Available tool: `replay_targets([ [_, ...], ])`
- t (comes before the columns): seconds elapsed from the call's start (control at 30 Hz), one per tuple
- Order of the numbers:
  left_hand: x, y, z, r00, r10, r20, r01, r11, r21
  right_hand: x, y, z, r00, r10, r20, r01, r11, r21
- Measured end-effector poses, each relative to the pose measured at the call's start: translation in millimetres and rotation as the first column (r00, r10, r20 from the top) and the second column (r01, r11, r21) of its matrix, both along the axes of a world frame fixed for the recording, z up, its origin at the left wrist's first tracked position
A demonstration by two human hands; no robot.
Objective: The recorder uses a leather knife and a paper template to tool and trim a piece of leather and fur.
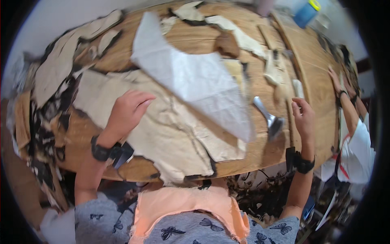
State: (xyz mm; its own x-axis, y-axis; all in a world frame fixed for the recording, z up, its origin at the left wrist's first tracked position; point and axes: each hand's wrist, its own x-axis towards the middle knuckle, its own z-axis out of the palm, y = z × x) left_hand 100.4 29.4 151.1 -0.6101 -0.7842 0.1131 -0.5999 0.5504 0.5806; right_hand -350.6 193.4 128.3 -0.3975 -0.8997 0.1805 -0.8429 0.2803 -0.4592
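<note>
My left hand [129, 109] is above the pale hide [150, 118], its fingers loosely bent toward the right and nothing visible in them. A white translucent sheet [195, 75], cut in a curved shape, slants across the hide, its lower right edge blurred. My right hand [303, 116] is over the right part of the table, fingers curled in and nothing to be seen between them. Left of it is a brush-like tool [269, 118] with a shiny pale handle and a dark, blurred end. Whether the tool touches the table, I cannot tell.
Hide scraps with dark edges lie on the wooden table [191, 32], among them a long strip [61, 57] at the left and pale pieces [239, 36] at the back. A blue container [306, 14] stands back right. Another person's hands [336, 81] rest at the right edge.
</note>
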Motion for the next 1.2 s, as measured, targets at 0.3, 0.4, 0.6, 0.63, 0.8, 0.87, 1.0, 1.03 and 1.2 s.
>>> replay_targets([
  [0.3,24,41,-32,0.877,-0.192,0.441,0.277,0.951,-0.137,101,-69,17,0.497,-0.016,0.868,-0.199,0.971,0.131],
  [0.4,16,62,-35,0.84,-0.204,0.504,0.24,0.971,-0.007,105,-75,9,0.402,-0.041,0.915,-0.21,0.968,0.136],
  [0.6,6,66,-42,0.801,-0.16,0.576,0.207,0.978,-0.016,132,-65,14,0.244,-0.005,0.97,-0.18,0.982,0.051],
  [0.63,4,66,-41,0.791,-0.146,0.595,0.184,0.983,-0.004,139,-62,14,0.253,-0.023,0.967,-0.16,0.985,0.065],
  [0.8,1,65,-37,0.797,-0.15,0.585,0.174,0.985,0.016,154,-41,15,0.327,0.254,0.91,-0.56,0.828,-0.03],
  [0.87,20,52,-46,0.888,-0.198,0.415,0.23,0.973,-0.029,170,-32,15,0.423,0.368,0.828,-0.617,0.787,-0.035],
  [1.0,48,20,-28,0.936,0.34,-0.092,-0.245,0.816,0.524,186,-28,7,0.522,0.734,0.434,-0.812,0.584,-0.011],
  [1.03,52,13,-28,0.934,0.346,-0.093,-0.252,0.819,0.515,188,-25,3,0.571,0.668,0.478,-0.803,0.574,0.156],
  [1.2,74,-18,-27,0.766,0.577,-0.283,-0.233,0.66,0.715,204,-9,3,0.565,0.797,0.211,-0.825,0.554,0.116],
])
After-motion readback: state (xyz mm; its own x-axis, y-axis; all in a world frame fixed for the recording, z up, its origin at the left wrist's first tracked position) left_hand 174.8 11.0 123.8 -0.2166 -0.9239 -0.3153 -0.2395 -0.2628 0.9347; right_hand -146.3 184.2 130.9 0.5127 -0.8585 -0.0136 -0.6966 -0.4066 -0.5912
